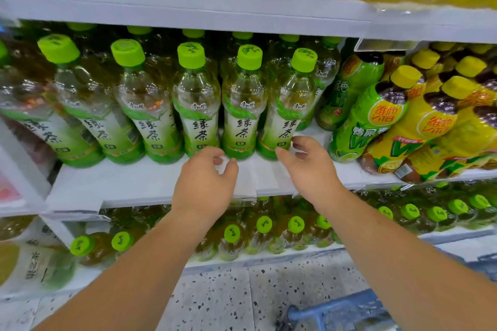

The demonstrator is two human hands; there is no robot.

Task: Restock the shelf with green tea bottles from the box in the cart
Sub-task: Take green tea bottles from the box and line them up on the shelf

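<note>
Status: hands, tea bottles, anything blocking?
Left hand and right hand both empty, fingers loosely curled by the front-row bases. Green tea bottles upright on the shelf, front strip bare. Nothing in the way; box not in view.

Five green tea bottles (pixel 197 105) stand whole in the front row toward eleven o'clock, and a sixth is cut by the edge at nine o'clock. Six green caps (pixel 193 33) show behind them. Two hands are at six o'clock: a left hand (pixel 204 177) and a right hand (pixel 309 166). The yellow-capped bottles (pixel 430 121) at three o'clock overlap too much to count.
</note>
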